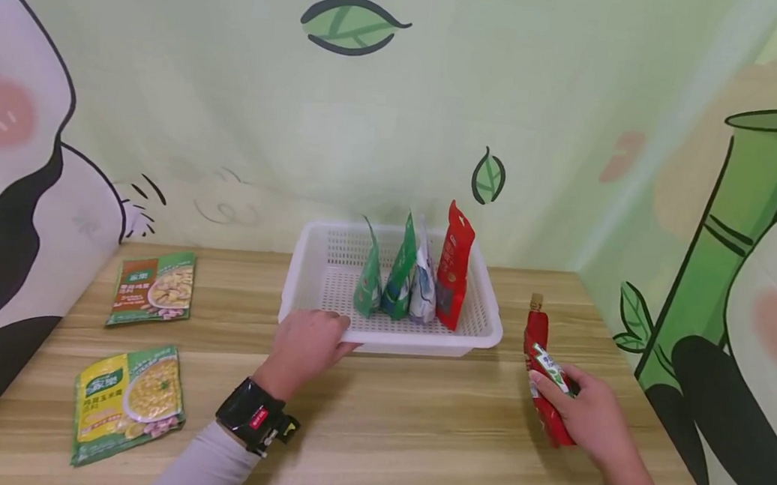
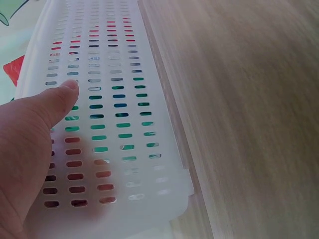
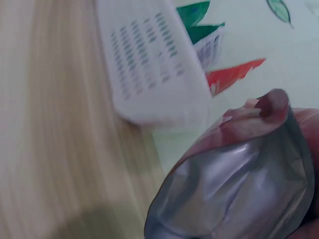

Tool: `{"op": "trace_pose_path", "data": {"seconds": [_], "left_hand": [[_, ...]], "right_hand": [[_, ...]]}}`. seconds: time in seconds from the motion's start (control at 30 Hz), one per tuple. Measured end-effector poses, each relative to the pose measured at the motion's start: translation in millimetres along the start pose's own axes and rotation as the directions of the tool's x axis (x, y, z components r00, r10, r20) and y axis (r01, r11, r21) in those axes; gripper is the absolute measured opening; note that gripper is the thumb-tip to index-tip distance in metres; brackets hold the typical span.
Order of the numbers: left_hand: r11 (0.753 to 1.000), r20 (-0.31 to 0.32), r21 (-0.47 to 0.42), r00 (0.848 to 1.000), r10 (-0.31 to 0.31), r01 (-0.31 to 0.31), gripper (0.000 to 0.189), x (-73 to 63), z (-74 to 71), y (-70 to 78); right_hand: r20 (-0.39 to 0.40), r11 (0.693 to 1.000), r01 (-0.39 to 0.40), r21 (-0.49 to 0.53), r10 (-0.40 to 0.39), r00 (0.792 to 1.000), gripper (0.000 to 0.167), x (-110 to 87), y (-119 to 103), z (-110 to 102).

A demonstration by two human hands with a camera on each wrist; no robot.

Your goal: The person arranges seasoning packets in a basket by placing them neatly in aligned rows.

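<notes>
The right hand (image 1: 596, 418) is closed in a pinch, thumb against fingers, on a red packet (image 1: 536, 332), which reaches forward beyond the fingertips, above the bench (image 1: 402, 431); its silver side shows in the right wrist view. Ahead and to that hand's left is the white basket (image 1: 415, 342). The left hand (image 1: 307, 346) grips the basket's near wall, thumb outside, fingers curled over the rim. Forward and right of it, inside, stand two green bags (image 1: 368, 286), a white bag (image 1: 423, 286) and a red bag (image 1: 454, 270). To its left lie a brown-and-green packet (image 1: 153, 288) and, nearer the person, a yellow-and-green packet (image 1: 128, 405); both badges read 家樂. The held packet's white-and-green label is too small to read.
</notes>
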State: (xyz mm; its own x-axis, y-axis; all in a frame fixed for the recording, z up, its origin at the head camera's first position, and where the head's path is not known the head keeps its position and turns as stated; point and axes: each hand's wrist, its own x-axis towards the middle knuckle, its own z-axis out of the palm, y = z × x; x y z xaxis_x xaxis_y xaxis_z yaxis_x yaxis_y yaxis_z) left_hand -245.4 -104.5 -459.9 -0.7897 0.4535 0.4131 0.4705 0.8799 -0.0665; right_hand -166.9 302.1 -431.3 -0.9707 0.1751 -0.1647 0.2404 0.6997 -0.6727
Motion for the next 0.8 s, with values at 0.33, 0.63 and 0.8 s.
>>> {"op": "trace_pose_path", "data": {"seconds": [0.33, 0.63, 0.8], "left_hand": [[1.000, -0.031, -0.016, 0.999, 0.019, -0.019, 0.040, -0.6, -0.4, -1.7], [0.987, 0.035, -0.163, 0.999, 0.022, -0.016, 0.047, 2.1, -6.1, -5.5], [0.963, 0.019, -0.268, 0.999, 0.039, -0.032, 0.053, 3.0, -18.5, -11.2]], "right_hand": [[0.074, 0.848, 0.063, 0.526, -0.120, 0.990, 0.059, -9.5, -36.4, 21.3], [0.212, 0.683, -0.025, 0.730, -0.192, 0.958, 0.056, -21.9, -55.7, 41.2], [0.311, 0.568, -0.089, 0.818, -0.307, 0.899, 0.043, -29.0, -61.9, 53.6]]}}
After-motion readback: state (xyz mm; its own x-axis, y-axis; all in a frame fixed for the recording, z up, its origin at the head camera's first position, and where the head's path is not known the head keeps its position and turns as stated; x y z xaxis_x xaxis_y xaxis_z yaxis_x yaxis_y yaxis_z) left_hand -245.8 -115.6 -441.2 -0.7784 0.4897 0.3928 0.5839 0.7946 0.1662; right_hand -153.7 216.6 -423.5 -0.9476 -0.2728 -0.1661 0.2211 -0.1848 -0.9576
